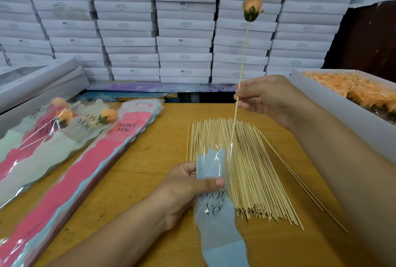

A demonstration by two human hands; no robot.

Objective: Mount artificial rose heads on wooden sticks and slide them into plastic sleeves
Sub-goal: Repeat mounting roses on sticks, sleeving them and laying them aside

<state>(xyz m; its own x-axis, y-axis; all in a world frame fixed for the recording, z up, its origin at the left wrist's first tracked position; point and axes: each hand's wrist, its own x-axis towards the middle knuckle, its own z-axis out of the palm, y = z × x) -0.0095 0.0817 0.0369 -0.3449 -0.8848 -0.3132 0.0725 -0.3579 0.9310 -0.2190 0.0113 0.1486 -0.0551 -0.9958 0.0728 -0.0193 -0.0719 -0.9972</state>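
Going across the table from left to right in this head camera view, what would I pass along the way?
Finished wrapped roses → stack of empty pink sleeves → left hand holding a blue sleeve → pile of wooden sticks → right hand holding the rose on a stick → box of peach rose heads.

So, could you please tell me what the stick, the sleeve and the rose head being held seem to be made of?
Stick: pale bare wood or bamboo, thin and matte like the pile below. Sleeve: thin plastic film, glossy and see-through at its top, with frosted blue print. Rose head: soft matte peach petals, possibly foam or fabric, with a green base.
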